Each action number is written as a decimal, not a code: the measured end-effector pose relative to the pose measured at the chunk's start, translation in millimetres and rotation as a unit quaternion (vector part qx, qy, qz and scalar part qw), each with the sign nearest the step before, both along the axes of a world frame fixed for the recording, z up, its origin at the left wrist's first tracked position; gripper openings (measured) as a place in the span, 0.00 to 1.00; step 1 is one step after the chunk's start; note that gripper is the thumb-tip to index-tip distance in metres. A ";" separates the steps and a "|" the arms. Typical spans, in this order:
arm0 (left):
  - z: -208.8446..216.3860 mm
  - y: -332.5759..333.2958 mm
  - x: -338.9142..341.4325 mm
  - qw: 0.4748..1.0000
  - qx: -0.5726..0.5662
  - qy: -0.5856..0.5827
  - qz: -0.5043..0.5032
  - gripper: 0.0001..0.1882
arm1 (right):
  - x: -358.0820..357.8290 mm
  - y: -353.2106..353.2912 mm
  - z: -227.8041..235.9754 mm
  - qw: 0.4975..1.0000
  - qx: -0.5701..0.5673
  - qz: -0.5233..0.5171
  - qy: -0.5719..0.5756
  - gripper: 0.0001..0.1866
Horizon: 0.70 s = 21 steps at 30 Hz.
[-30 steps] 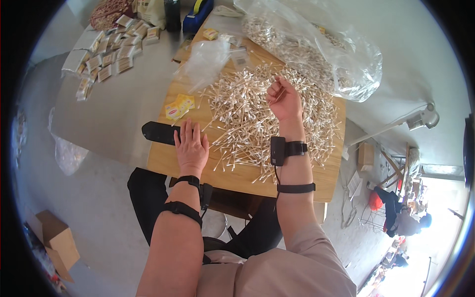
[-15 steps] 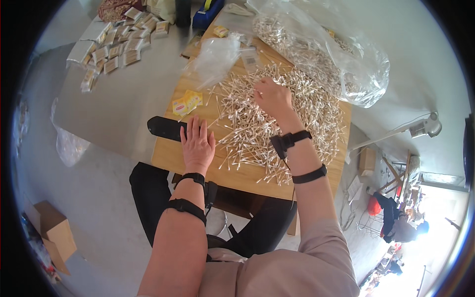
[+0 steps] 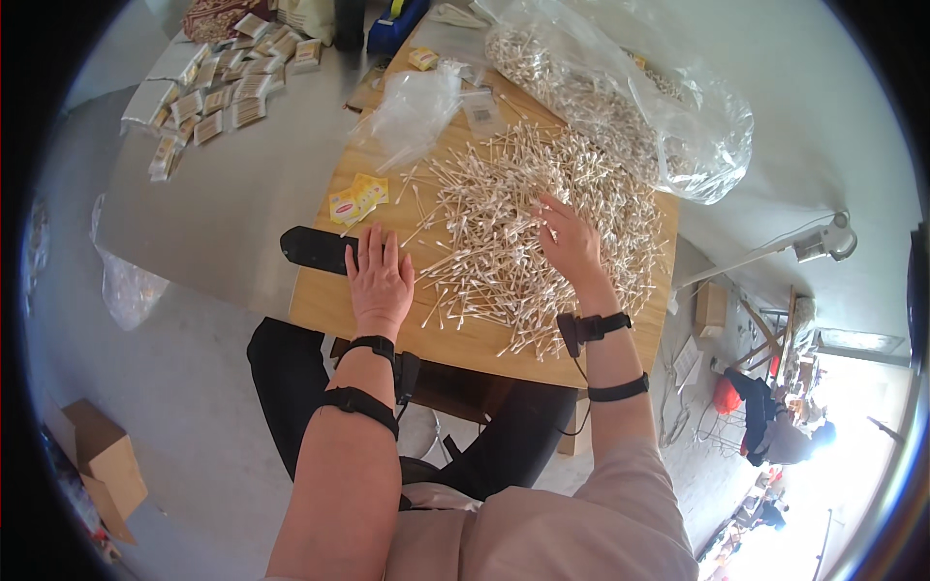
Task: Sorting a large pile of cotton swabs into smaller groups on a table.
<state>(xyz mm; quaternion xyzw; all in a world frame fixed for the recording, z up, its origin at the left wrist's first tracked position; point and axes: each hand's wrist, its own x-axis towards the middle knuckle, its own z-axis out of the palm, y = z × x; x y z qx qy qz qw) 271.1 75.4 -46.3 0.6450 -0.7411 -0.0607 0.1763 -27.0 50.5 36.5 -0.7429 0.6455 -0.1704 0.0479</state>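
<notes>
A broad heap of white-tipped cotton swabs (image 3: 504, 223) covers much of the wooden tabletop (image 3: 334, 295). My left hand (image 3: 380, 283) lies flat on the wood at the left of the heap, fingers stretched out. Its fingertips touch or partly cover the end of a flat black strip-shaped object (image 3: 315, 248). Over the right part of the heap is my right hand (image 3: 572, 242), its fingers slightly bent and apart. No swab can be made out in its grasp. Yellow printed cards (image 3: 358, 198) lie just beyond my left hand.
A large clear bag of swabs (image 3: 620, 107) lies at the back right. Clear empty bags (image 3: 417, 111) rest behind the heap. Many small swab packs (image 3: 218, 92) sit on the grey table (image 3: 223, 203) at the left. A blue tape dispenser (image 3: 395, 27) stands at the far edge.
My right hand has come nearer and to the right over the heap, and its bunched fingers have spread. My left hand stays flat on the table.
</notes>
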 end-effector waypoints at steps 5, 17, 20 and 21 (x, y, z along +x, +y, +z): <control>-1.7 0.6 -2.2 1.000 -0.002 0.002 -0.006 0.24 | -8.5 17.3 -5.0 0.994 0.046 -0.053 -0.081 0.10; 0.1 0.4 2.5 1.000 -0.002 -0.016 0.003 0.24 | 38.0 -87.8 20.8 0.994 0.040 -0.085 -0.064 0.08; 1.4 -1.4 -3.5 1.000 -0.002 -0.005 0.001 0.23 | 47.4 -123.3 16.4 0.984 0.152 -0.075 0.061 0.10; 1.7 -1.1 -4.3 1.000 -0.002 -0.011 -0.001 0.23 | 50.1 -132.8 9.4 0.971 0.187 -0.081 0.125 0.11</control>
